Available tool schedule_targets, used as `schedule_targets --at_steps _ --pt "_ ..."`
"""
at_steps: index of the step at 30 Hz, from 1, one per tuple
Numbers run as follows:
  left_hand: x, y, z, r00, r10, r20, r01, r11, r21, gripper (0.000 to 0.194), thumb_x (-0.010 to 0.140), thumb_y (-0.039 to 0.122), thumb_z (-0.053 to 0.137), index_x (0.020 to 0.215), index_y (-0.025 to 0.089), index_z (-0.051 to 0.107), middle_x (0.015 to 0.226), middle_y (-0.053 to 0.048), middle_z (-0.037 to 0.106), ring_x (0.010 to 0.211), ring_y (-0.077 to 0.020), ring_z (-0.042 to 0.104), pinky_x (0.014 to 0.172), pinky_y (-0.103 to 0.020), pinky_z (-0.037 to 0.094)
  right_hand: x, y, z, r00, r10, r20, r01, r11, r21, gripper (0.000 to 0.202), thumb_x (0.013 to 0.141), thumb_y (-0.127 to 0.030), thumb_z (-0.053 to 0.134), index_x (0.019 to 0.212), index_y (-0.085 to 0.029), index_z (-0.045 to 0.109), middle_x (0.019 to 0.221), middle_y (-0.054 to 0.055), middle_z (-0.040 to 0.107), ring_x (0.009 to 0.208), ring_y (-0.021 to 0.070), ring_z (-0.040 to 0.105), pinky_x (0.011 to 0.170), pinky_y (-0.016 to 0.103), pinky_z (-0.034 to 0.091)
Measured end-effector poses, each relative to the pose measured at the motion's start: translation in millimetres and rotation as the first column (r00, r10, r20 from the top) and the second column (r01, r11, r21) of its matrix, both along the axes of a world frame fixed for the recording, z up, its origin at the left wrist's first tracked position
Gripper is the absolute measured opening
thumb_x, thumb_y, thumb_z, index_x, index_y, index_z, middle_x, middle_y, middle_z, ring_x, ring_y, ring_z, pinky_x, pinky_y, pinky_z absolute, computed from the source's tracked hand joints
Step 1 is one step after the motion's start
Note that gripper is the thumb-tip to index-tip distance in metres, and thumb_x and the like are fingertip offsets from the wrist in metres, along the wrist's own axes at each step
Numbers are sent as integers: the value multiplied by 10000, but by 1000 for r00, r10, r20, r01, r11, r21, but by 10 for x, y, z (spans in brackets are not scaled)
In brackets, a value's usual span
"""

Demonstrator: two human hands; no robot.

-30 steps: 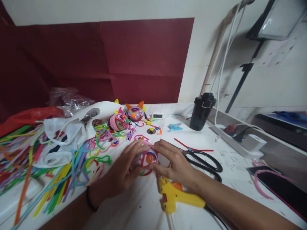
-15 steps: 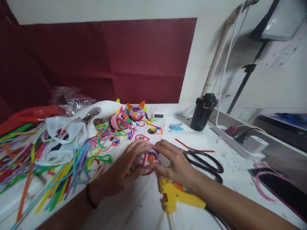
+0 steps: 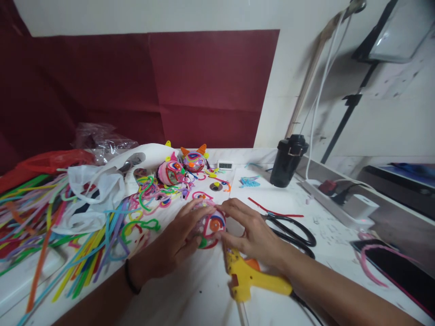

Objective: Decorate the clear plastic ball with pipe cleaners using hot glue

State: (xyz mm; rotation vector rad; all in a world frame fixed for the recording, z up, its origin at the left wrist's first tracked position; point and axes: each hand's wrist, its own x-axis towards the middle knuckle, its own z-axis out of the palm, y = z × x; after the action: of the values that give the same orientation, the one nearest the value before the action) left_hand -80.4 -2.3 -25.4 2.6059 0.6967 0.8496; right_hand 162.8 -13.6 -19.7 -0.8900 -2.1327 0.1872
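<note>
While the left hand (image 3: 171, 240) and right hand (image 3: 256, 231) grip a round, multicoloured ball (image 3: 212, 223) between their fingers beside a yellow plastic glue gun (image 3: 245, 281), a green patch (image 3: 203, 243) has appeared underneath. It's probably being turned.

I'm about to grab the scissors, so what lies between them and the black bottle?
In the head view, a thin red strip lies between the scissors and black bottle.

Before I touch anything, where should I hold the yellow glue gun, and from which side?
I'd take the yellow glue gun by its handle, coming from the near side, closest to the person. It lies on its side, handle sticking out rightward, so fingers could probably wrap around there. Its front end points away, close to the right hand, and might be hot.
</note>
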Motion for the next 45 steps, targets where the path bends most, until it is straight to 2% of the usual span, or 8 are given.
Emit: schedule_targets --at_steps 4,7,12,18,27,33,39,45 --pt "19 -13 33 1000 7 -2 -7 1000 11 604 970 155 451 1513 308 236 1563 -71 365 1482 -295 225 1203 -527 252 159 -79 148 999 -35 14 35 999 8 386 913 -390 627 1235 -178 607 1080 114 650 988 241 640 848 380 541" --pt "26 -6 45 1000 12 0 -12 1000 9 582 979 178 451 1509 312 253 1561 -66 367 1476 -292 242 1204 -510 257 322 -245 195 986 12 167 -7 999 -32 348 931 -370 595 1205 -160 627 1028 119 675 925 240 662 817 378 556" --pt "9 69 25 1000 9 3 -9 1000 -13 547 992 236 442 1510 296 275 1580 -71 337 1484 -296 222 1210 -501 233 493 -612 39 911 49 409 0 993 -120 379 865 -332 672 1208 -175 635 1100 141 675 976 280 673 833 379 580" --pt "37 190 28 999 20 32 -17 997 -70 507 990 346 439 1477 225 371 1547 -95 399 1459 -305 287 1211 -485 216 495 -749 -171 870 41 492 43 986 -158 419 889 -251 622 1293 -151 578 1165 153 656 1025 294 652 897 430 565" --pt "64 201 225 1000 1 -26 -5 991 -134 512 973 326 470 1466 212 389 1532 -94 433 1434 -285 348 1193 -468 255 375 -712 -235 784 -16 621 -27 998 59 394 931 -199 535 1302 -65 554 1051 174 694 939 310 667 827 467 586" --pt "47 299 317 1000 3 -2 -3 969 -248 508 940 315 515 1433 216 444 1516 -84 464 1404 -284 404 1172 -463 294 401 -722 -252 829 -65 556 -63 976 208 365 992 -242 400 1283 -88 557 1029 164 707 945 291 688 819 430 598" --pt "7 459 324 999 -37 36 46 949 -312 480 920 300 525 1394 234 503 1485 -62 506 1376 -280 442 1157 -452 314 406 -809 -27 877 -40 480 -99 960 261 344 1012 -278 379 1279 -138 545 1036 141 721 971 248 694 824 326 598" --pt "-3 532 309 995 -75 73 94 945 -313 419 908 285 525 1320 234 586 1429 -58 558 1357 -274 461 1162 -435 298 295 -792 120 898 18 439 -129 966 225 336 1002 -286 422 1306 -182 520 1058 120 713 1001 242 679 866 340 585"
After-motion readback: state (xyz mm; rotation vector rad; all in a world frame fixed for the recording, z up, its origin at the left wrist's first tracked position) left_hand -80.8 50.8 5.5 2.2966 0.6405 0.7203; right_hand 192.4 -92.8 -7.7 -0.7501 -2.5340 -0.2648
